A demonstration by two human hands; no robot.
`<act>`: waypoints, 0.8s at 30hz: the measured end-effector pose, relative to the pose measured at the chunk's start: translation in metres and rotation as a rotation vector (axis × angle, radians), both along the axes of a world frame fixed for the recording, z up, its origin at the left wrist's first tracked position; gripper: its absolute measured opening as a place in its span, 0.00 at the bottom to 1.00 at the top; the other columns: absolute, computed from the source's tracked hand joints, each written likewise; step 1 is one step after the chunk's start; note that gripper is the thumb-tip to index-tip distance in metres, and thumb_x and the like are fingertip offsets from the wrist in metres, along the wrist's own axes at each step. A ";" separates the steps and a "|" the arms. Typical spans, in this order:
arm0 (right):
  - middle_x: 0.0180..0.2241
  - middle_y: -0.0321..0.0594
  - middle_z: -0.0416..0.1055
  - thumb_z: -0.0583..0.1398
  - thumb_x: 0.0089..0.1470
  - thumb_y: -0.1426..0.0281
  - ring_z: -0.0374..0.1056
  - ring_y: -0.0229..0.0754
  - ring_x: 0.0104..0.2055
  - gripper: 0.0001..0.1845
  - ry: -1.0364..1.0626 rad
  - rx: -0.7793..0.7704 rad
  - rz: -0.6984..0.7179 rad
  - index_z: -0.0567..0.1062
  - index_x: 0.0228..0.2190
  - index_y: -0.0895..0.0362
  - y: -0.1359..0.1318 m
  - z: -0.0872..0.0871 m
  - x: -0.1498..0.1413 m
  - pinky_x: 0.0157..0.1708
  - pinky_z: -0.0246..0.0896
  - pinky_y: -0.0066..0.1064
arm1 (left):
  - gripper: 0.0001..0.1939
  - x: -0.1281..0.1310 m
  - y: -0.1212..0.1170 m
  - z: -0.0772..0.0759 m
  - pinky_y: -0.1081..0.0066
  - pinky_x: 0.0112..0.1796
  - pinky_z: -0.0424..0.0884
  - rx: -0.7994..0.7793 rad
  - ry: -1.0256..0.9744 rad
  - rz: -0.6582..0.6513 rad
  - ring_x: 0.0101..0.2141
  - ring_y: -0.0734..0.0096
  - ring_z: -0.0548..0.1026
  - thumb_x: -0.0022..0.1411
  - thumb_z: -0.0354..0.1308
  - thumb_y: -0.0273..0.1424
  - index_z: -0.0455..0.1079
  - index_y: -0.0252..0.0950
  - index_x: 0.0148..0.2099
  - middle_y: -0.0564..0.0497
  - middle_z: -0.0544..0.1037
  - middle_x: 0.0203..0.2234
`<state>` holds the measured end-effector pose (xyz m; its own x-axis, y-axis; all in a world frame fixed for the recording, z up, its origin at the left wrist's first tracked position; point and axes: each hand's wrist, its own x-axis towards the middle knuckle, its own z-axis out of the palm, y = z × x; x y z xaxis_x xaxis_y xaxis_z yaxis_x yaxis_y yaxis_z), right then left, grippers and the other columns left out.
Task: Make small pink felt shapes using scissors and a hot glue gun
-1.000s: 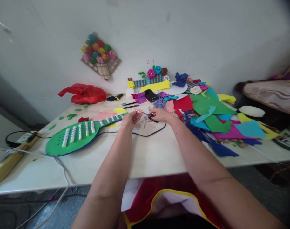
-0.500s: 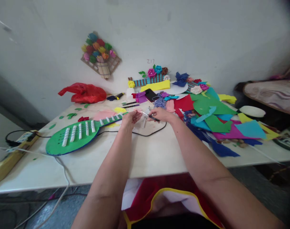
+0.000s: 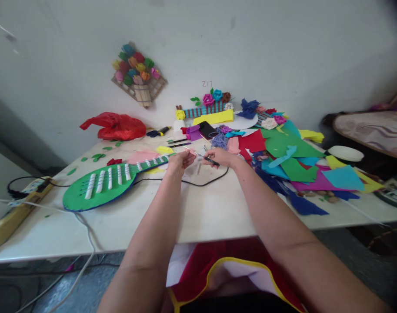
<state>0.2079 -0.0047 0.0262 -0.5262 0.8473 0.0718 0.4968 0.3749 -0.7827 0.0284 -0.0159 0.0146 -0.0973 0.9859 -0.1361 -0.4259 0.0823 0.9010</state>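
Note:
Over the middle of the table, my right hand point(image 3: 217, 156) is closed around the black handle of what look like scissors point(image 3: 211, 161), their slim metal part pointing left. Facing it, my left hand point(image 3: 182, 161) has its fingers pinched together near the metal tip. A thin pinkish piece shows at those fingertips, too small to name. Just left of that hand lies a green guitar-shaped craft point(image 3: 100, 187) with white bars and strings, its neck reaching toward my wrist. A black cable point(image 3: 198, 185) loops on the table below both hands.
Coloured paper sheets point(image 3: 292, 148) are heaped at the right. Behind my hands lie blue-grey yarn point(image 3: 219, 141), a black phone point(image 3: 206, 129) and pens point(image 3: 180, 144). A red plastic bag point(image 3: 116, 126) sits back left, a power strip point(image 3: 22, 213) at the left edge.
The metal part of the scissors has drawn back slightly to the right from the left fingertips. The left hand stays almost in place.

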 end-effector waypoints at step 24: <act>0.22 0.34 0.68 0.64 0.37 0.60 0.59 0.33 0.23 0.19 -0.105 0.252 -0.096 0.77 0.31 0.60 0.009 -0.003 -0.001 0.22 0.49 0.24 | 0.04 -0.003 0.004 -0.005 0.71 0.34 0.74 0.043 -0.077 0.004 0.26 0.70 0.77 0.51 0.55 0.22 0.72 0.28 0.30 0.45 0.78 0.23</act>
<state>0.2065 0.0042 0.0228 -0.4601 0.8560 0.2358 0.6127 0.4983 -0.6135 0.0256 -0.0116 0.0100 -0.0922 0.9907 -0.1005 -0.4945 0.0420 0.8682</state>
